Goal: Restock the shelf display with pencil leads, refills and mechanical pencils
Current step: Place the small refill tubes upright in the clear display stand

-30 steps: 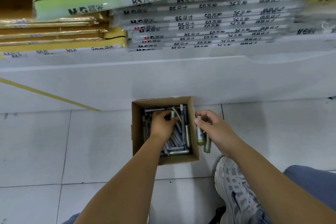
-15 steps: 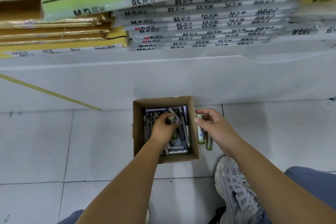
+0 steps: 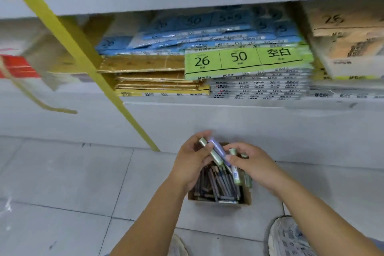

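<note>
Just above the cardboard box (image 3: 246, 198) of stock on the floor, the left hand (image 3: 190, 165) grips a green lead tube (image 3: 210, 153) and a purple tube (image 3: 218, 148), both slanting down-right toward the nearby right hand (image 3: 254, 167), which holds a bundle of green tubes (image 3: 237, 175) pointing down, with the shelf unit (image 3: 228, 116) ahead and above.

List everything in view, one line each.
cardboard box: one, brown, on the floor tiles
pens: many, dark, loose in the box
green tubes: at least three, held above the box
purple tube: one, held among them
paper packs: stacks, blue, gold, green and white, on the bottom shelf
cartons: two, tan, right end of the shelf
shelf upright: one, yellow, slanting at left
shoes: two, white, bottom edge
left hand: grips one green tube and the purple tube
right hand: grips the other green tubes, thumb at the purple tube
</note>
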`<state>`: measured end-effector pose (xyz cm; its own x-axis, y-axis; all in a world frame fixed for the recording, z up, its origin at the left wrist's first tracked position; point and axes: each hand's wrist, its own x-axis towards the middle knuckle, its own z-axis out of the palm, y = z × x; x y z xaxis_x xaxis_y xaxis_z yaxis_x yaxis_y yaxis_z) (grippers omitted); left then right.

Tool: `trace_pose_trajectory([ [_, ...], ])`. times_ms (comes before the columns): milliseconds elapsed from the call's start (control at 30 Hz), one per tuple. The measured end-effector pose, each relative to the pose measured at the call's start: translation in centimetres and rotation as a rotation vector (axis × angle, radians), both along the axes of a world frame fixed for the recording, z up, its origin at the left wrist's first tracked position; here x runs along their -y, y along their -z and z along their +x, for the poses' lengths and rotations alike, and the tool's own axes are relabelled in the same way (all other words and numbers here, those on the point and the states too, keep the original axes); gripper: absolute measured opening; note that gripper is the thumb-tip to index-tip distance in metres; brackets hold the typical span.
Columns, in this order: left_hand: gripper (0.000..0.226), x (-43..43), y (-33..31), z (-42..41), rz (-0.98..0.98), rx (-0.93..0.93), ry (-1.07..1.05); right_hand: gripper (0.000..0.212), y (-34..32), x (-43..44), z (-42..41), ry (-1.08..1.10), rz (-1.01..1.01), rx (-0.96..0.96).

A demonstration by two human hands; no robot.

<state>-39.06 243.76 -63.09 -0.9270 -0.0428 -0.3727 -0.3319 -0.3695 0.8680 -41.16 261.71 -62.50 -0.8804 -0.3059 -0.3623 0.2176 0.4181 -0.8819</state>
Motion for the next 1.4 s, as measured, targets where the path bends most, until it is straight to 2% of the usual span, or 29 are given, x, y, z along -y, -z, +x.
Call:
trace_pose_trajectory([
  [167,0.035,0.7,-6.2,1.3,-0.268,-0.17,0.052,0.015,-5.3,2.0,0.5,0.011,-0.024,-0.173],
  [300,0.032,1.0,-11.9,1.4,-0.415,-0.294,0.033,0.016,-10.7,3.3,0.6,-0.038,-0.066,-0.289],
  [433,0.027,2.6,-17.6,0.7,-0.371,-0.356,0.001,0.023,-17.1,3.5,0.1,-0.03,-0.096,-0.402],
  [533,0.023,4.3,-21.4,0.4,-0.322,-0.317,0.015,0.019,-21.4,3.4,-0.4,-0.142,-0.056,-0.483],
  [633,0.012,5.1,-23.1,0.2,-0.403,-0.344,0.084,0.013,-24.2,3.6,-1.3,-0.197,-0.077,-0.556],
  [700,0.004,5.1,-23.8,0.3,-0.45,-0.413,0.119,0.016,-25.3,4.0,-1.9,-0.221,-0.109,-0.612],
  [800,0.011,5.1,-24.5,0.2,-0.423,-0.443,0.128,0.018,-25.7,4.6,-2.5,-0.273,-0.11,-0.652],
  [933,0.016,5.2,-24.6,-0.4,-0.406,-0.438,0.091,0.024,-24.6,5.3,-3.1,-0.233,-0.129,-0.706],
  [1000,0.013,5.3,-24.6,-0.5,-0.423,-0.455,0.037,0.026,-24.2,5.5,-3.3,-0.213,-0.159,-0.677],
  [1100,0.012,5.8,-24.9,-0.7,-0.427,-0.487,-0.021,0.029,-24.1,5.5,-3.5,-0.24,-0.194,-0.521],
  [1167,0.013,6.1,-25.1,-0.8,-0.428,-0.49,-0.035,0.039,-24.0,5.4,-3.6,-0.243,-0.254,-0.41],
  [1267,0.012,6.3,-25.1,-0.7,-0.443,-0.492,-0.04,0.049,-23.8,5.0,-3.9,-0.219,-0.338,-0.366],
  [1400,0.012,6.5,-25.3,-0.6,-0.45,-0.501,-0.025,0.037,-24.0,4.5,-3.8,-0.259,-0.356,-0.347],
])
